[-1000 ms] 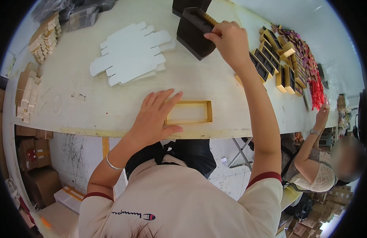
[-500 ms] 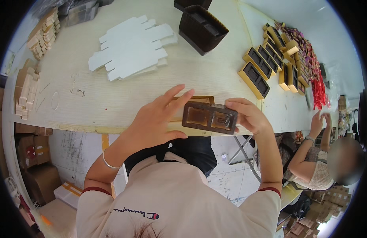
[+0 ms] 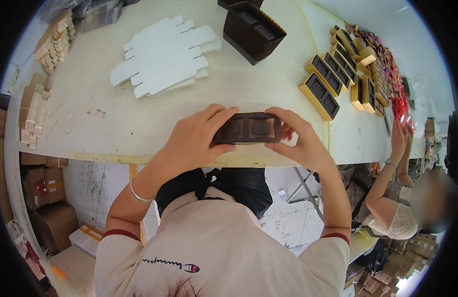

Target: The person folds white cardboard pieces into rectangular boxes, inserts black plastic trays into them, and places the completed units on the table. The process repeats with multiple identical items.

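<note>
A dark brown plastic tray insert [image 3: 247, 127] with two compartments lies between my hands near the table's front edge, its long side running left to right. My left hand [image 3: 192, 134] closes round its left end, fingertips at the far rim and thumb along the near side. At the other end my right hand [image 3: 299, 133] grips it, index finger over the far corner and thumb at the near corner. The box beneath is almost wholly hidden by the tray and my hands, so how deep the tray sits in it is unclear.
Flat white cardboard blanks [image 3: 162, 57] lie at the far left. A stack of brown trays [image 3: 252, 32] stands at the back. Gold boxes with dark inserts [image 3: 319, 96] sit to the right, beside red ribbons [image 3: 401, 111]. A co-worker's hands [image 3: 401, 136] are at the right.
The tray has gone from tilted in my right hand to lying level over the box. My left hand has moved from spread fingers beside the box to gripping the tray's left end.
</note>
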Tool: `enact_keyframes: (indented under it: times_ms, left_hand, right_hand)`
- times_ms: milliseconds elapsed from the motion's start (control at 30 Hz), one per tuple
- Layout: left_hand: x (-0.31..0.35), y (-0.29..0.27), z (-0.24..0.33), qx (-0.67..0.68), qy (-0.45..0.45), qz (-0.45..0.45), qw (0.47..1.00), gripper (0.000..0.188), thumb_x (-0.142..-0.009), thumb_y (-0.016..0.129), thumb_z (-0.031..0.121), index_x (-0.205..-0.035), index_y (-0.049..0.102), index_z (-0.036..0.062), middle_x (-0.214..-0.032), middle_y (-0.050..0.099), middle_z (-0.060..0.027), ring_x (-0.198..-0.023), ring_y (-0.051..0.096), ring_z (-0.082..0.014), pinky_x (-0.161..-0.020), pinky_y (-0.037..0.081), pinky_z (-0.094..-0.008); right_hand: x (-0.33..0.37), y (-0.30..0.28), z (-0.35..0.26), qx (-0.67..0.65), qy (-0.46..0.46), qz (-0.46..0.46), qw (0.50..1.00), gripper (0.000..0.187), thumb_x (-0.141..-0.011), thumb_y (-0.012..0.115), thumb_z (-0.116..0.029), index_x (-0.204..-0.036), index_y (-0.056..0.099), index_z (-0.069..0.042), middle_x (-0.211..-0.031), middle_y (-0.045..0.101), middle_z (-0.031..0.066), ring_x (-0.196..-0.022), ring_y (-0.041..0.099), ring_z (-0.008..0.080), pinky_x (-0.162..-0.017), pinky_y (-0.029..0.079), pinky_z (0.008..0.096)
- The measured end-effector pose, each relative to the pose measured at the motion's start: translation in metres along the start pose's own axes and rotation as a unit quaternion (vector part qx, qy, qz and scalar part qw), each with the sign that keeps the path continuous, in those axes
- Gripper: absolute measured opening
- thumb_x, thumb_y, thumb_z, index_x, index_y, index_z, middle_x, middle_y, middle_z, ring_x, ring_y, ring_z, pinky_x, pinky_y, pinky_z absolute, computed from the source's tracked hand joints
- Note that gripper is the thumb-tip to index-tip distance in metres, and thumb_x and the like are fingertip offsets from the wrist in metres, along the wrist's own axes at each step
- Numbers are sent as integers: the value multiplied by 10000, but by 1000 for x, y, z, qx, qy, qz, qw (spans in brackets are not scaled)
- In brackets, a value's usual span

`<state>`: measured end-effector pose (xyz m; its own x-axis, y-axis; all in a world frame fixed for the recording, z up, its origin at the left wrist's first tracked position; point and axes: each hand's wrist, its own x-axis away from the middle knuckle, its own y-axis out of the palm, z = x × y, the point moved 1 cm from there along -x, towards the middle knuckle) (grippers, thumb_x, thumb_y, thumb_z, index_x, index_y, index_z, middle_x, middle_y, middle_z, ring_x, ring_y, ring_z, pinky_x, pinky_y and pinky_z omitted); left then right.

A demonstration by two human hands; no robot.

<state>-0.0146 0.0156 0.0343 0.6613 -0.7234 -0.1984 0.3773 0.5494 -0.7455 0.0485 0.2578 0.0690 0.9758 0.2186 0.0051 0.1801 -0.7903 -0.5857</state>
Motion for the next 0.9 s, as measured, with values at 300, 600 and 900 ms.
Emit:
enact_keyframes:
  times_ms: [300, 600, 900]
  left_hand:
    - [-1, 0, -7, 80, -60, -78, 992, 784, -717, 798, 282, -1396, 436, 128, -1190, 579, -137, -954, 604, -343, -808, 501, -370]
    - [-13, -16, -25, 108, -23, -157, 981, 709, -687, 803, 264, -1331, 526, 158, -1210, 544, -77, -968, 599, -289, -835, 482, -354]
    - [-22, -9, -7, -124, 98, -37, 987, 680, -661, 806, 337, -1275, 568, 167, -1331, 490, -70, -1239, 431, -342, -1031, 329, -513]
  right_hand:
    - [-5, 20, -13, 328, -95, -23, 939, 529, -754, 753, -148, -1221, 542, -18, -859, 618, 124, -788, 593, 304, -712, 468, 361]
    - [-2, 24, 14, 45, -153, -77, 984, 492, -794, 705, -136, -1254, 564, -34, -690, 574, 75, -627, 556, 240, -596, 443, 340]
    - [3, 44, -2, 390, -248, -6, 887, 425, -815, 666, -239, -1219, 614, -117, -640, 445, -5, -604, 472, 161, -570, 379, 297]
